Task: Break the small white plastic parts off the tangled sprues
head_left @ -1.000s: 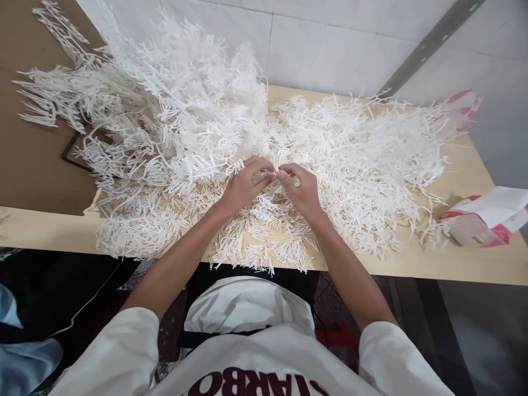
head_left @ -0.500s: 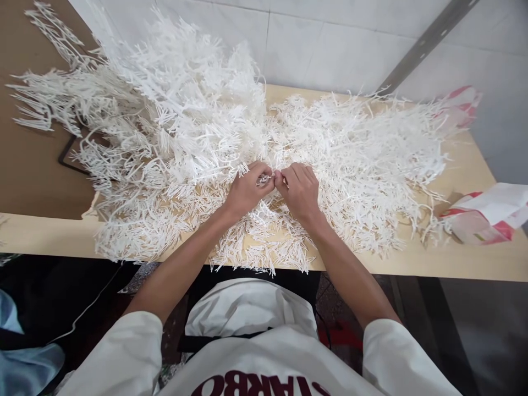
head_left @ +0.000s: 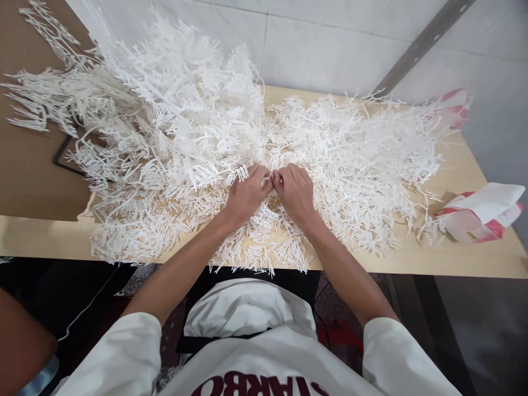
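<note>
My left hand [head_left: 249, 190] and my right hand [head_left: 293, 190] meet fingertip to fingertip over the middle of the table. Both are closed in a pinch on a white branched plastic piece [head_left: 267, 179], which my fingers mostly hide. A tall heap of white branching plastic sprigs [head_left: 193, 110] rises behind and left of my left hand. To the right of my right hand spreads a lower heap of similar sprigs [head_left: 371, 148]. Many small loose white pieces [head_left: 264, 250] lie between my forearms, up to the table's front edge.
A pink-and-white plastic bag [head_left: 480, 214] lies on the wooden table [head_left: 433, 261] at right, another pink-and-white bag [head_left: 451, 107] farther back. At left stands a brown cardboard box [head_left: 37, 181]. A tiled wall [head_left: 313, 47] with a metal bar [head_left: 424, 47] backs the table. Someone's limb [head_left: 25, 335] shows lower left.
My hands stay together and have closed up slightly, the right one shifting a little left. Another person's limb has come into view at the lower left. The camera view has shifted slightly.
</note>
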`<action>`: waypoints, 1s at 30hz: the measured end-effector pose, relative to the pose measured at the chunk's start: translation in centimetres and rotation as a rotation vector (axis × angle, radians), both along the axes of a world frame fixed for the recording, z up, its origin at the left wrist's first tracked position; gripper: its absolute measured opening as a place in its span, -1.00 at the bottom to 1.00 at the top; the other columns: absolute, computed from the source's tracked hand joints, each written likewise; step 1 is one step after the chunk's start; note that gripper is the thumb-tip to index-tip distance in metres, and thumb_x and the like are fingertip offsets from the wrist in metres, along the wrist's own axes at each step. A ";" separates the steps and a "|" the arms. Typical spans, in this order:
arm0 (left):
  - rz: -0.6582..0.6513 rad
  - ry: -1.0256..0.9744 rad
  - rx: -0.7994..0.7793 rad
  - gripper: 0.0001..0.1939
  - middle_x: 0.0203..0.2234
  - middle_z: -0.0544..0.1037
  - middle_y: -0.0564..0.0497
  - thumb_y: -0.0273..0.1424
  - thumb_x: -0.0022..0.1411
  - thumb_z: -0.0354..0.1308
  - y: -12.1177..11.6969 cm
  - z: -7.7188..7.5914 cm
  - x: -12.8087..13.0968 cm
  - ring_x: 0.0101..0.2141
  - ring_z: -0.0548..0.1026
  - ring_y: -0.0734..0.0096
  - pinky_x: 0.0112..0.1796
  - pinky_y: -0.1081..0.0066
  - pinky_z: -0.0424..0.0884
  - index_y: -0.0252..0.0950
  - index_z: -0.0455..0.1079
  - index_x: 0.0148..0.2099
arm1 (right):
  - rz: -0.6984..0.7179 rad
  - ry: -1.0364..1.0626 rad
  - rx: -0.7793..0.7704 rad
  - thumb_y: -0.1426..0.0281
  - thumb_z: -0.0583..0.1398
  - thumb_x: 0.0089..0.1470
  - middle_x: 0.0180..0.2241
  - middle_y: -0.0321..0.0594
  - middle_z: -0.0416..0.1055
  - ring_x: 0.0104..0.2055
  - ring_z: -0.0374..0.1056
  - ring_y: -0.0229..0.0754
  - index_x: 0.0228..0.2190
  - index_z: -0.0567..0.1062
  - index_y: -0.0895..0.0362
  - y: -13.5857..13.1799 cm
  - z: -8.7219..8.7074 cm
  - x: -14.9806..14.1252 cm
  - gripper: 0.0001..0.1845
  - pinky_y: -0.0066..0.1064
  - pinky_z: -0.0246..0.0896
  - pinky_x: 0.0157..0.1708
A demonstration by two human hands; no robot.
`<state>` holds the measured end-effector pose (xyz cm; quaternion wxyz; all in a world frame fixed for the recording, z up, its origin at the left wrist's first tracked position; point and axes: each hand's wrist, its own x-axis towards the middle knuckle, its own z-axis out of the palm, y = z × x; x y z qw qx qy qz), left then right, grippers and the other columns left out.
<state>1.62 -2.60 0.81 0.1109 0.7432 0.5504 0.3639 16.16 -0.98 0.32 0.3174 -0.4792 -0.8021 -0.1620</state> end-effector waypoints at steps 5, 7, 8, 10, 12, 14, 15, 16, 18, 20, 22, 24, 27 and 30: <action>0.034 0.118 0.118 -0.77 -0.45 0.41 0.05 -0.31 0.33 -0.05 0.0 -0.1 0.4 -0.55 0.23 0.58 -0.55 0.44 0.06 -0.29 0.25 -0.37 | -0.013 -0.006 0.031 0.37 -0.05 0.29 -0.52 -0.23 0.28 -0.44 0.16 -0.24 -0.51 0.24 0.11 0.1 -0.1 0.0 -0.69 -0.34 0.02 -0.40; 0.051 0.136 0.147 -0.75 -0.48 0.40 0.05 -0.32 0.33 -0.07 -0.1 -0.2 0.6 -0.57 0.21 0.58 -0.56 0.44 0.04 -0.29 0.25 -0.38 | -0.011 0.015 0.001 0.35 -0.06 0.29 -0.52 -0.22 0.27 -0.44 0.16 -0.23 -0.51 0.23 0.11 0.1 -0.2 0.0 -0.68 -0.34 0.02 -0.40; 0.063 0.140 0.157 -0.75 -0.49 0.40 0.06 -0.32 0.34 -0.07 -0.1 -0.2 0.6 -0.58 0.20 0.59 -0.57 0.44 0.03 -0.29 0.25 -0.38 | -0.010 0.032 -0.016 0.34 -0.06 0.29 -0.52 -0.22 0.27 -0.43 0.16 -0.23 -0.52 0.22 0.10 0.1 -0.2 0.0 -0.67 -0.34 0.02 -0.39; 0.078 0.138 0.172 -0.75 -0.49 0.41 0.06 -0.31 0.34 -0.08 0.0 -0.3 0.6 -0.59 0.20 0.59 -0.57 0.44 0.03 -0.29 0.25 -0.37 | 0.004 0.085 -0.061 0.32 -0.07 0.30 -0.52 -0.23 0.25 -0.42 0.16 -0.24 -0.52 0.21 0.11 -0.1 -0.1 -0.1 -0.66 -0.34 0.02 -0.38; 0.053 0.116 0.186 -0.75 -0.48 0.43 0.05 -0.30 0.34 -0.09 0.2 -0.4 0.4 -0.56 0.26 0.58 -0.55 0.45 0.09 -0.30 0.26 -0.36 | 0.011 0.191 -0.125 0.28 -0.06 0.30 -0.51 -0.24 0.25 -0.43 0.15 -0.26 -0.51 0.21 0.11 -0.2 0.1 -0.1 -0.65 -0.36 0.02 -0.39; -0.003 0.068 0.203 -0.78 -0.42 0.46 0.03 -0.30 0.34 -0.08 0.4 -0.4 -0.1 -0.47 0.35 0.56 -0.49 0.47 0.19 -0.30 0.29 -0.29 | 0.000 0.318 -0.220 0.20 -0.04 0.28 -0.49 -0.27 0.24 -0.44 0.14 -0.29 -0.50 0.22 0.11 -0.4 0.3 -0.1 -0.64 -0.38 0.02 -0.41; -0.038 0.039 0.214 -0.80 -0.37 0.48 0.02 -0.31 0.34 -0.07 0.6 -0.3 -0.3 -0.41 0.39 0.54 -0.44 0.48 0.24 -0.30 0.30 -0.25 | -0.006 0.364 -0.267 0.16 -0.02 0.27 -0.48 -0.28 0.24 -0.45 0.13 -0.31 -0.49 0.22 0.11 -0.4 0.5 -0.1 -0.63 -0.39 0.01 -0.42; -0.075 0.012 0.222 -0.81 -0.33 0.49 0.01 -0.32 0.34 -0.06 0.7 -0.3 -0.6 -0.35 0.41 0.53 -0.40 0.48 0.28 -0.31 0.31 -0.20 | -0.006 0.393 -0.306 0.13 0.00 0.25 -0.48 -0.29 0.24 -0.46 0.12 -0.32 -0.49 0.21 0.11 -0.4 0.5 0.0 -0.62 -0.40 0.01 -0.44; -0.124 -0.014 0.224 -0.80 -0.29 0.50 0.00 -0.32 0.34 -0.06 0.9 -0.2 -0.8 -0.29 0.43 0.53 -0.34 0.50 0.31 -0.31 0.32 -0.16 | 0.032 0.389 -0.349 0.12 0.01 0.24 -0.48 -0.31 0.23 -0.46 0.11 -0.33 -0.51 0.18 0.11 -0.2 0.6 0.2 -0.61 -0.42 0.00 -0.45; -0.125 -0.007 0.215 -0.80 -0.30 0.51 0.00 -0.31 0.33 -0.05 0.9 -0.2 -0.8 -0.31 0.43 0.53 -0.36 0.50 0.30 -0.31 0.34 -0.19 | 0.083 0.326 -0.331 0.17 -0.01 0.27 -0.49 -0.31 0.23 -0.47 0.10 -0.33 -0.51 0.16 0.11 0.1 0.4 0.4 -0.62 -0.42 -0.01 -0.45; -0.073 0.010 0.184 -0.81 -0.35 0.52 0.02 -0.31 0.31 -0.02 0.8 -0.3 -0.6 -0.39 0.41 0.55 -0.42 0.50 0.26 -0.30 0.35 -0.24 | 0.094 0.227 -0.250 0.24 -0.04 0.29 -0.52 -0.31 0.21 -0.48 0.07 -0.32 -0.53 0.15 0.11 0.3 0.2 0.5 -0.63 -0.41 -0.02 -0.43; -0.016 0.031 0.147 -0.80 -0.42 0.51 0.05 -0.29 0.29 0.00 0.7 -0.5 -0.3 -0.48 0.36 0.58 -0.48 0.50 0.19 -0.30 0.36 -0.27 | 0.061 0.139 -0.151 0.29 -0.05 0.29 -0.55 -0.30 0.19 -0.51 0.02 -0.31 -0.55 0.13 0.11 0.3 -0.1 0.4 -0.63 -0.38 -0.03 -0.43; 0.025 0.069 0.120 -0.75 -0.53 0.48 0.06 -0.22 0.30 -0.01 0.3 -0.7 0.1 -0.59 0.28 0.61 -0.54 0.50 0.09 -0.29 0.36 -0.28 | 0.023 0.092 -0.072 0.33 -0.05 0.28 -0.58 -0.30 0.16 -0.53 -0.02 -0.30 -0.57 0.12 0.11 0.3 -0.4 0.3 -0.63 -0.36 -0.06 -0.46; 0.052 0.086 0.137 -0.72 -0.57 0.46 0.05 -0.19 0.30 -0.01 0.1 -0.8 0.4 -0.61 0.28 0.59 -0.55 0.48 0.06 -0.29 0.36 -0.29 | 0.015 0.088 -0.047 0.35 -0.05 0.28 -0.58 -0.30 0.16 -0.53 -0.01 -0.30 -0.57 0.13 0.11 0.1 -0.4 0.3 -0.65 -0.37 -0.08 -0.49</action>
